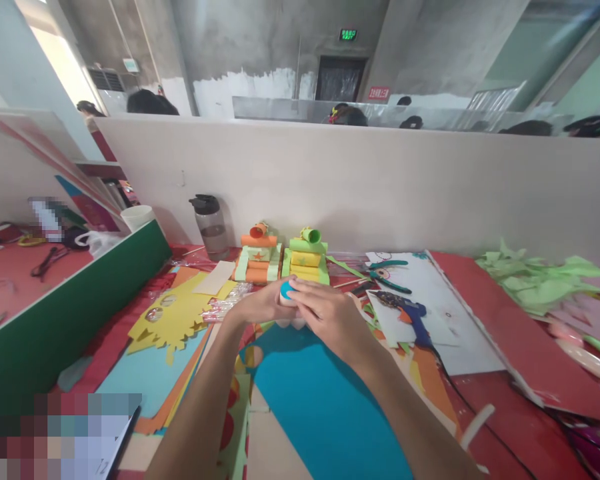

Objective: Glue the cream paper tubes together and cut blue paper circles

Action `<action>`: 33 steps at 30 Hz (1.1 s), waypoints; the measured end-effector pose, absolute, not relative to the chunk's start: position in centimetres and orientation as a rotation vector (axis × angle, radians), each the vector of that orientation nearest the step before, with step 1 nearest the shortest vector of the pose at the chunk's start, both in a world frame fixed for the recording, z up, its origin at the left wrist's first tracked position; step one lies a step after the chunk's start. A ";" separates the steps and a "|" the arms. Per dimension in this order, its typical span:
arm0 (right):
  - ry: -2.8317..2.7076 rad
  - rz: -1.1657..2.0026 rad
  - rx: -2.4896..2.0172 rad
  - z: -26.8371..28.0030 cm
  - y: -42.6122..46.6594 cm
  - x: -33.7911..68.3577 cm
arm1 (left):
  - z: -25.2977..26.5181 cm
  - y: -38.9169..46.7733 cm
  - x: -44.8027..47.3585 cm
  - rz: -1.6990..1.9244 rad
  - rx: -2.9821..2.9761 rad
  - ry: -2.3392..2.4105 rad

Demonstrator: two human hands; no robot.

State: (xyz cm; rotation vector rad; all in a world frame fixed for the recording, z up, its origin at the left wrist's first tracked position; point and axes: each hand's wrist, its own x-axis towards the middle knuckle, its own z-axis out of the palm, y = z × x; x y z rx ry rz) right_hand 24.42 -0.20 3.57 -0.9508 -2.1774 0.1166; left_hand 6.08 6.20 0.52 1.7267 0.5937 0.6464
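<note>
Between my hands, at the centre of the head view, is a small round blue piece (287, 291); the fingers cover much of it. My left hand (261, 303) is closed around it from the left. From the right, the closed fingers of my right hand (329, 312) press on its top and edge. Below both hands lies a large blue sheet (330, 400), tilted over other papers. Just beyond them stand two paper tank models, an orange one (257, 255) and a green and yellow one (306, 259).
On the left are yellow cut-out paper (173, 317), stacked coloured sheets (150, 383) and a green divider (80, 313). A water bottle (211, 230) stands at the back. Rightward lie a blue glue gun (413, 320) with a trailing cord, pliers (390, 275) and crumpled green paper (540, 270).
</note>
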 end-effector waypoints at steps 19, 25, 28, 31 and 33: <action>-2.339 0.109 -1.064 4.3 -0.1 25.7 | 1.8 6.2 4.2 0.552 1.859 0.693; -2.315 0.192 -1.163 4.7 -0.4 25.6 | 2.2 6.2 2.4 0.529 1.938 0.715; -2.306 0.194 -1.169 4.5 -0.4 25.6 | 2.8 6.1 1.4 0.524 1.901 0.726; -2.304 0.201 -1.163 4.4 -0.4 25.7 | 3.7 5.9 1.0 0.522 1.912 0.773; -2.303 0.204 -1.159 4.4 -0.4 25.7 | 4.2 5.8 1.0 0.538 1.935 0.774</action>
